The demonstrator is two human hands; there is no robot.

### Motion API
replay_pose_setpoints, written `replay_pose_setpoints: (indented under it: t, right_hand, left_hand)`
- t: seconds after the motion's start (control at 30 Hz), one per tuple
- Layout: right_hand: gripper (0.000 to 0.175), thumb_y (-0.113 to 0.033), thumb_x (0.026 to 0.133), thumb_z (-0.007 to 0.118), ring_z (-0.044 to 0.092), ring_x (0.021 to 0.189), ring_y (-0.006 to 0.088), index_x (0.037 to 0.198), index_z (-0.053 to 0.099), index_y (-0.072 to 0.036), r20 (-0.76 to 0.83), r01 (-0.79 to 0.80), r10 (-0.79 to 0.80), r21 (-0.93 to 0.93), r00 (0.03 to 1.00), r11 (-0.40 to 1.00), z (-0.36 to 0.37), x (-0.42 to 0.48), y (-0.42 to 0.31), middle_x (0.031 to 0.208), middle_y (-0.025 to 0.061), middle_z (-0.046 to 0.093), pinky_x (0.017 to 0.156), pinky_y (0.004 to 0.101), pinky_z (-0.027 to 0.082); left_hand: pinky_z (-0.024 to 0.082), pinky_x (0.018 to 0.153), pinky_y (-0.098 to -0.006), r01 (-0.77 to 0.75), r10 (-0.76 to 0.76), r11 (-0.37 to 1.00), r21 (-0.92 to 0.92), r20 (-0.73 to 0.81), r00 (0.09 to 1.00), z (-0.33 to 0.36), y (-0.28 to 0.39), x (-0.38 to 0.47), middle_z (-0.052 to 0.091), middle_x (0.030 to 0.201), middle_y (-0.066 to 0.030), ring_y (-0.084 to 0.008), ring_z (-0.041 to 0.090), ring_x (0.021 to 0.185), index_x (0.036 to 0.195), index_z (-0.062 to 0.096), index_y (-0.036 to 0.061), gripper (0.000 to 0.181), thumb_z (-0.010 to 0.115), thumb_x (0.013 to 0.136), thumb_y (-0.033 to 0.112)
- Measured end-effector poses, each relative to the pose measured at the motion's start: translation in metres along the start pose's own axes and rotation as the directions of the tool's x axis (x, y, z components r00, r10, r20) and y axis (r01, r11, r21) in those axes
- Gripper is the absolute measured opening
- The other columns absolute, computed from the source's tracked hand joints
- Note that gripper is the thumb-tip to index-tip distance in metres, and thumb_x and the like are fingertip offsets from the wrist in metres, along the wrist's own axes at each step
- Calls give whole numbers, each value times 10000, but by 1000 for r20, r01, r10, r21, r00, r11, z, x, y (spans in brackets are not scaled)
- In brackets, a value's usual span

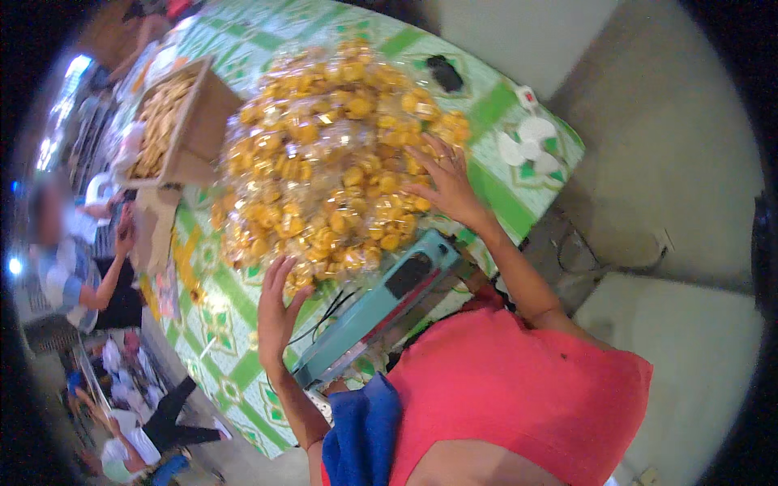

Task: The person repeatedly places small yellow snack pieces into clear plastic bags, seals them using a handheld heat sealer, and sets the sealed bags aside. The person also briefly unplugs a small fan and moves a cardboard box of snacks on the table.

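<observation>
A big heap of clear plastic packets (pixel 316 164) filled with round yellow-orange snack pieces covers the middle of the table. At the heap's right edge, my right hand (pixel 447 182) rests with fingers spread, against or just over the packets. My left hand (pixel 278 310) is at the near left edge of the heap, fingers apart and raised, with nothing seen in it. Between my forearms lies a long teal bag sealer (pixel 377 304) with a dark panel on top. Black cords run beside its left part.
A cardboard box (pixel 197 130) of tan pieces stands left of the heap. A black object (pixel 445 73) and white round items (pixel 535 143) lie on the green-patterned tablecloth (pixel 498 109). A person (pixel 67 261) stands at the left; other people are lower left. A wall borders the right.
</observation>
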State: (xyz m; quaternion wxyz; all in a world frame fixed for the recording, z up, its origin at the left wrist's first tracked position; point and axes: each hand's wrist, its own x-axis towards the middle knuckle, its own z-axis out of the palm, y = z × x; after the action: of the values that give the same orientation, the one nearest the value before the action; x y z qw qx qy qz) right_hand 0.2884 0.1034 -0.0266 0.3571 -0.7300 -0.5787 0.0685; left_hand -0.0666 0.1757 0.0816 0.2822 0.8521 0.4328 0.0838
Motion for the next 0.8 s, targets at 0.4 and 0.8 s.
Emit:
replay_pose_setpoints:
  t: [0.4, 0.8]
  right_hand:
    - [275, -68, 852, 621, 566, 1065, 255, 1121, 651, -113, -692, -268, 126, -101, 710, 958, -133, -50, 109, 1140, 84, 600, 939, 363, 444]
    - [581, -407, 729, 769, 653, 852, 303, 1140, 567, -50, -109, -496, 484, -185, 868, 848, -136, 67, 270, 966, 146, 678, 768, 400, 512]
  left_hand:
    - [384, 1036, -386, 33, -30, 996, 80, -40, 999, -13, 20, -7, 480, 1379, -136, -312, 467, 1265, 1318, 516, 113, 517, 693, 832, 117]
    - [389, 1018, -389, 175, -180, 983, -45, -153, 972, -15, 17, -29, 572, 1296, -101, -261, 516, 1218, 1289, 550, 80, 458, 681, 852, 121]
